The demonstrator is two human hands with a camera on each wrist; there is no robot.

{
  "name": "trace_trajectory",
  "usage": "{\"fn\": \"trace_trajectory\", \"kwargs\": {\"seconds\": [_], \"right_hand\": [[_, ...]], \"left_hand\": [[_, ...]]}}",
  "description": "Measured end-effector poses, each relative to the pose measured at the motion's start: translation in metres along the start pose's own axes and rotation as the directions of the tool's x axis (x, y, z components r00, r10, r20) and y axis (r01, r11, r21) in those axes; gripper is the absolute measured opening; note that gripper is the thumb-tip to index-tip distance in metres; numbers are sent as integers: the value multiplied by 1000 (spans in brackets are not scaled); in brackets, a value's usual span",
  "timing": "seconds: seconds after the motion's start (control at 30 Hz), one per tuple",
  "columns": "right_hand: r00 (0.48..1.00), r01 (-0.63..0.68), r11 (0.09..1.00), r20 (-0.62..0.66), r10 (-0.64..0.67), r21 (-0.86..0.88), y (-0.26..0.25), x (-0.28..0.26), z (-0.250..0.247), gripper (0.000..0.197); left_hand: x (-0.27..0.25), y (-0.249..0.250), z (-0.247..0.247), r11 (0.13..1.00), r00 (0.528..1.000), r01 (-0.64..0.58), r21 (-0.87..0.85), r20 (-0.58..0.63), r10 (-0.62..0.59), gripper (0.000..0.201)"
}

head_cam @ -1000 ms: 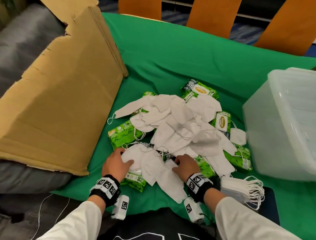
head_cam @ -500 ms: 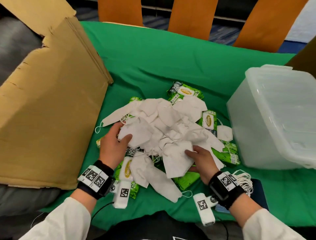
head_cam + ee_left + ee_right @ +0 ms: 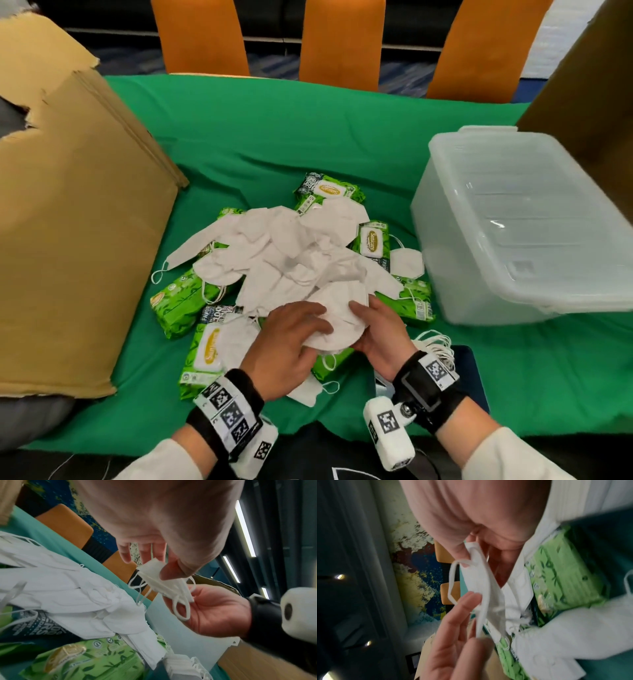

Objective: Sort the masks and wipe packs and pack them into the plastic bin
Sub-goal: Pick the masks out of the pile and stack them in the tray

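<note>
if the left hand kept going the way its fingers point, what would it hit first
Probably the right hand: the left hand points right, with only the mask they both hold between them. Depth is unclear.

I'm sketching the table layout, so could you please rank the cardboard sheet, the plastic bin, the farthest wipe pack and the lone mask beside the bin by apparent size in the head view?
1. cardboard sheet
2. plastic bin
3. farthest wipe pack
4. lone mask
The cardboard runs out of frame.

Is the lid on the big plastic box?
Yes, the plastic bin is shut: its ribbed lid covers the top. Nothing shows inside through its cloudy wall.
</note>
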State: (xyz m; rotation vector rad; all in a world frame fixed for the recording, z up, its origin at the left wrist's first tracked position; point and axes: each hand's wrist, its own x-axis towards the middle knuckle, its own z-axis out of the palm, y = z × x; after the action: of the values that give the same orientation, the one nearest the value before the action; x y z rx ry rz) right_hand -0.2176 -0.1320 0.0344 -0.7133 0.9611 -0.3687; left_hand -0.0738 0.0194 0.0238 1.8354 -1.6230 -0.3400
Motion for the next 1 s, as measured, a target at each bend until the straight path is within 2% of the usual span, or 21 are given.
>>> {"fn": "trace_trajectory", "kwargs": {"seconds": [0.07, 0.13, 0.23, 0.3, 0.4, 0.47, 0.53, 0.63, 0.7, 0.77, 0.87, 0.9, 0.93, 1.0], "right_hand": [[999, 46, 997, 12, -45, -55, -4, -5, -12, 28], [998, 69, 995, 4, -69, -71, -9, -11, -24, 29], [996, 91, 993, -17, -93, -71, -16, -17, -40, 32], [994, 102, 992, -26, -104, -73, -21, -21, -46, 33], [993, 113, 990, -17, -115, -87, -29, -28, -47, 35], [993, 113, 990, -6, -114, -79, -32, -30, -42, 36], [994, 109, 992, -5, -109, -69, -32, -29, -36, 35], [995, 87, 995, -36, -88, -41, -29, -24, -29, 32], [993, 93, 996, -70, -93, -4, -26, -18, -22, 28], [993, 95, 992, -83, -88, 85, -29, -17, -26, 34], [995, 88, 982, -50, -81, 168, -28, -13, -23, 35], [997, 80, 977, -27, -76, 196, -27, -14, -21, 35], [997, 71, 971, -7, -72, 228, -25, -15, -18, 40], [997, 57, 963, 25, -66, 264, -20, -15, -11, 52]], "left_hand": [[4, 9, -2, 992, 998, 60, -109, 8, -60, 41], [11, 20, -6, 941, 985, 160, -297, -20, -174, 42], [25, 33, -4, 852, 922, 271, -449, -132, -363, 33], [34, 39, 0, 833, 895, 313, -456, -152, -420, 31], [43, 44, 7, 807, 900, 372, -458, -34, -435, 47], [48, 44, 8, 835, 913, 381, -396, 19, -408, 52], [50, 38, 4, 864, 919, 380, -330, 30, -393, 48], [48, 10, -7, 860, 907, 402, -313, 5, -422, 28], [43, -19, -22, 805, 865, 455, -380, -27, -502, 22], [39, -35, -33, 725, 801, 502, -472, -64, -596, 21], [30, -55, -45, 569, 657, 527, -632, -121, -744, 40], [26, -56, -46, 542, 624, 530, -653, -133, -770, 49], [24, -54, -46, 537, 613, 520, -664, -148, -777, 57], [23, -43, -44, 552, 655, 454, -699, -158, -739, 76]]}}
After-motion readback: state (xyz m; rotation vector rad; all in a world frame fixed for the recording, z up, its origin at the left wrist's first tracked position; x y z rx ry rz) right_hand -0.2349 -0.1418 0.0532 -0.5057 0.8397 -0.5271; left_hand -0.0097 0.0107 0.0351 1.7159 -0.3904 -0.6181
